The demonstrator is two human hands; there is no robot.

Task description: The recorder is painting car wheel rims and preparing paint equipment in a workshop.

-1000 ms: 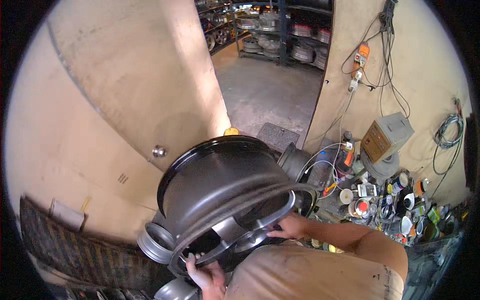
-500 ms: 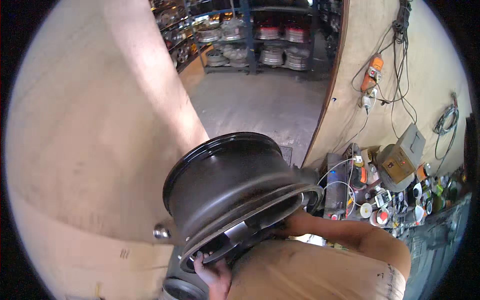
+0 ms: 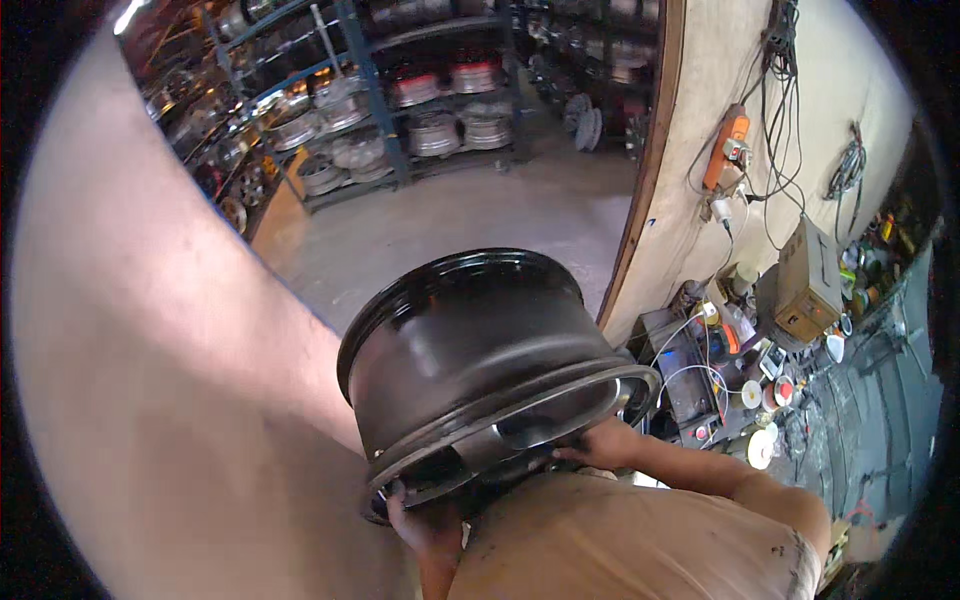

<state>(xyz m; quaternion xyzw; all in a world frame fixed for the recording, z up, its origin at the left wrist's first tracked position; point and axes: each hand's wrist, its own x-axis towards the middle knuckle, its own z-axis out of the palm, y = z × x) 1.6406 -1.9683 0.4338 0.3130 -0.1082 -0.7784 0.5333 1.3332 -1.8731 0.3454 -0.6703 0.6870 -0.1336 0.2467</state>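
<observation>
A black wheel rim [image 3: 470,350] is held up off the floor [image 3: 450,195] in front of the body, tilted, with its spoked face turned toward the shirt [image 3: 630,535] and its barrel pointed away. By the left hand [image 3: 425,522], the lower left lip is gripped, with the fingers hooked over the edge. By the right hand [image 3: 605,445], the spoked face is gripped near its right side; the exact spot where the fingers are wrapped is hidden in shadow.

The step in hand is judged to be a two-handed carry, and it is best done with the weight shared evenly. Since the barrel is wide and deep, its far end is likely to dip, so the near face should be pressed close to the torso and the wrists held firm. Whether the shirt is already touched by the lip cannot be told.

Clearance deserves care on both sides: the barrel is seen close to the pale panel [image 3: 230,380] at the left, and the wooden door frame [image 3: 645,180] stands to the right of the opening. The glossy far lip should be guarded against scrapes, and the right elbow is better tucked in, away from the white cable [image 3: 720,372].
</observation>
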